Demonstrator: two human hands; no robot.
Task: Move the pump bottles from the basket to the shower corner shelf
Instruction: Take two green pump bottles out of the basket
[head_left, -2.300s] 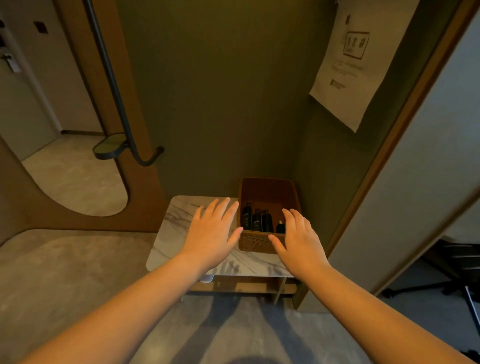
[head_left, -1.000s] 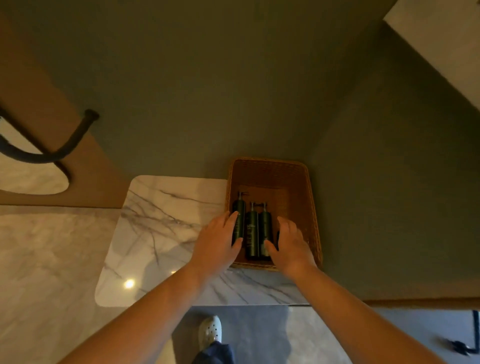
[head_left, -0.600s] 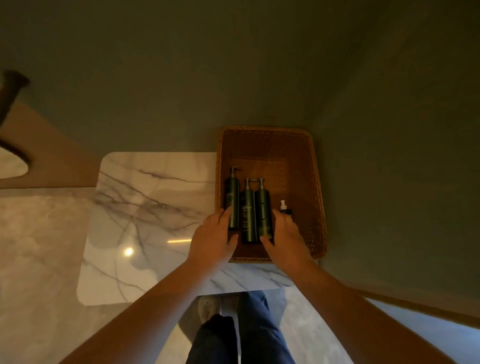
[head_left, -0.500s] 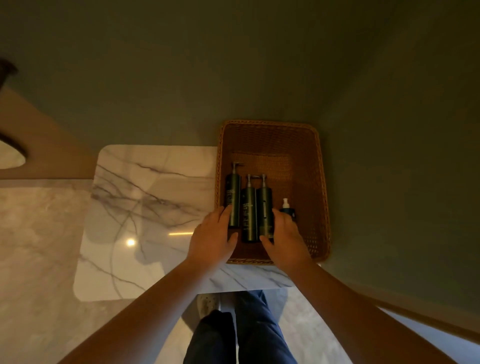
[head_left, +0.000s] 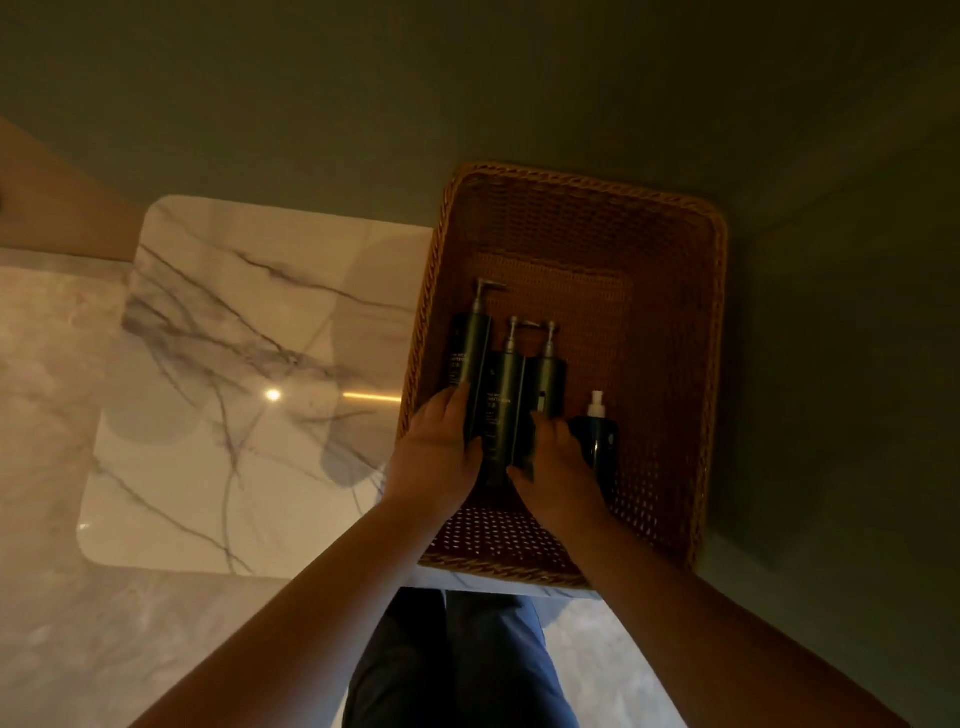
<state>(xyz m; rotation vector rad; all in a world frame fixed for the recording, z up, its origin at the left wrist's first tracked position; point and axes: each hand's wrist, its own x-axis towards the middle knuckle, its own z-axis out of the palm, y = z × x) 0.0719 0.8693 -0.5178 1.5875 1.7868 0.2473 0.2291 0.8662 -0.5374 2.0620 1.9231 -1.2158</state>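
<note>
1. Head view, looking straight down: a person's two bare hands reach into a woven brown basket (head_left: 582, 189). It stands on the right end of a white, grey-veined marble surface (head_left: 234, 322), close against a dark green wall (head_left: 467, 78).
2. Three dark pump bottles (head_left: 504, 395) lie side by side on the basket's floor, touching one another. Their pump heads point away from the person, and the one on the left lies a little farther back than the other two.
3. Wrapped round the group from its left side, the left hand (head_left: 436, 462) has its fingers (head_left: 457, 402) curled over the outer bottle. Its thumb lies against the lower body of the middle one.
4. From the opposite side the right hand (head_left: 561, 473) closes on the group, its fingers (head_left: 545, 428) bent over the right-hand bottle. Its thumb presses near the foot of the middle one, so the two hands clasp all three bottles between them.
5. Whether the bottles rest on the wicker or have left it cannot be told from this angle.
6. A small dark spray bottle (head_left: 600, 441) with a white cap lies in the basket just beside the right hand's knuckles, on the far side from the pump bottles.
7. Light reflects off the surface as one bright spot and a short streak to the left of the basket.
8. Dark blue trousers (head_left: 457, 670) show below the surface's near edge, over a pale marbled floor (head_left: 57, 623).
</note>
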